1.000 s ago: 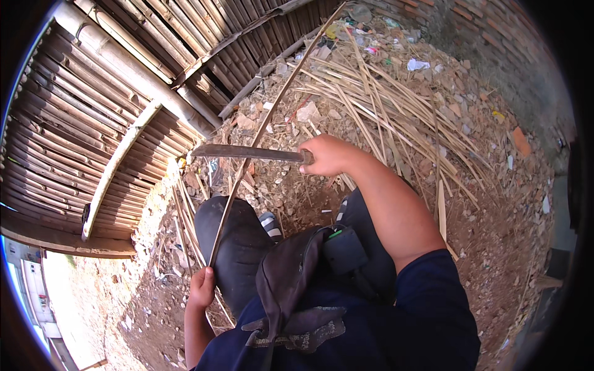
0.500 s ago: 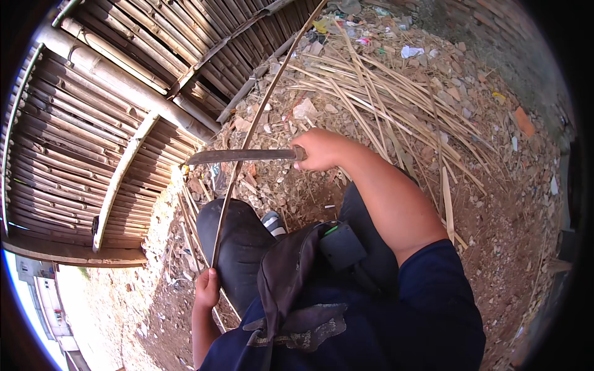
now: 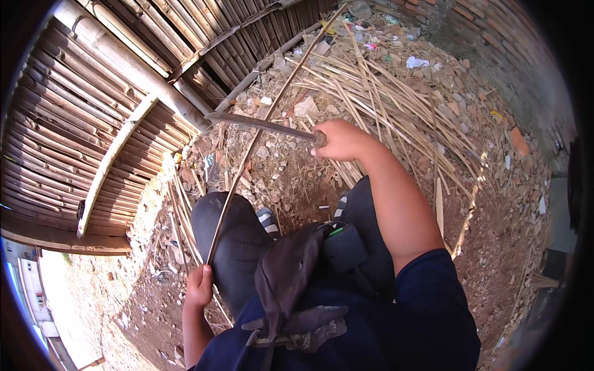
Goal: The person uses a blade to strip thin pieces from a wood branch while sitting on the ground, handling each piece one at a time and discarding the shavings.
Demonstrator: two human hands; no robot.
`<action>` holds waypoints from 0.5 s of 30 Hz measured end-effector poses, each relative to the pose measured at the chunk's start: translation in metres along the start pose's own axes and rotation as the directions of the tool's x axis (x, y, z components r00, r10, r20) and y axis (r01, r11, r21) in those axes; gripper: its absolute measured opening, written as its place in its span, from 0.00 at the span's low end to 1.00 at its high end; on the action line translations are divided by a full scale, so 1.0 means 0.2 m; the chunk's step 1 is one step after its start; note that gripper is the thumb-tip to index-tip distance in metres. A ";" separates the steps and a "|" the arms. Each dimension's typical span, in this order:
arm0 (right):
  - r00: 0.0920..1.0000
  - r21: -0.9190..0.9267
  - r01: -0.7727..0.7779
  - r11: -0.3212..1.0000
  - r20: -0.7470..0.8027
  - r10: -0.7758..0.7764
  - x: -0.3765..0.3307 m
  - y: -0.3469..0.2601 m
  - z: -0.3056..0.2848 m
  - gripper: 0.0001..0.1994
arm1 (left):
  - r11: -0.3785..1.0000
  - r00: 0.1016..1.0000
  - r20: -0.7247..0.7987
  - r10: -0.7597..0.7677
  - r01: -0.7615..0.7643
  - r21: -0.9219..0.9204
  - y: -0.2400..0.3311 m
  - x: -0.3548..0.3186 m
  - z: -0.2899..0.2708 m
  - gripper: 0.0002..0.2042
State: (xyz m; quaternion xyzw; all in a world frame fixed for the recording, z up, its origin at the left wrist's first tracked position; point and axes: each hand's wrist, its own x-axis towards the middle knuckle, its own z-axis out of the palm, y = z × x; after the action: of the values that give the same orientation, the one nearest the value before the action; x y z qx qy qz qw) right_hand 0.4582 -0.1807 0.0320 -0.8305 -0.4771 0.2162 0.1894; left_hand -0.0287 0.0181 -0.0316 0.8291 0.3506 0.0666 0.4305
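Observation:
In my right hand (image 3: pixel 342 140) is the handle of a machete (image 3: pixel 263 124), its long dark blade pointing left. The blade crosses a long thin bamboo strip (image 3: pixel 238 177); whether the two touch I cannot tell. My left hand (image 3: pixel 199 285) is closed around the lower end of that strip, beside my left knee. From there the strip runs up over the knee and away to the far top, past the blade.
A heap of split bamboo strips (image 3: pixel 396 117) lies on rubble at the far right. More strips (image 3: pixel 179 213) lie beside my left leg. A bamboo slat wall (image 3: pixel 80 136) stands at the left, a brick wall (image 3: pixel 495 31) at the far right.
My right hand has moved the machete farther out and slightly right along the strip, and the blade's tip has tilted upward. My left hand keeps its hold on the strip.

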 end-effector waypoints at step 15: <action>0.992 0.091 -0.125 0.988 -0.021 0.127 0.08 -0.02 -0.01 0.24 | 0.996 0.996 0.050 -0.080 0.081 -0.021 0.00 0.01 -0.04 0.28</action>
State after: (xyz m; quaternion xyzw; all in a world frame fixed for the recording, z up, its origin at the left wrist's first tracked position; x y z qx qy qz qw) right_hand 0.4635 -0.1647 0.0324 -0.8524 -0.4111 0.2380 0.2188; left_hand -0.0304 0.0236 -0.0272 0.8106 0.3725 0.0329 0.4507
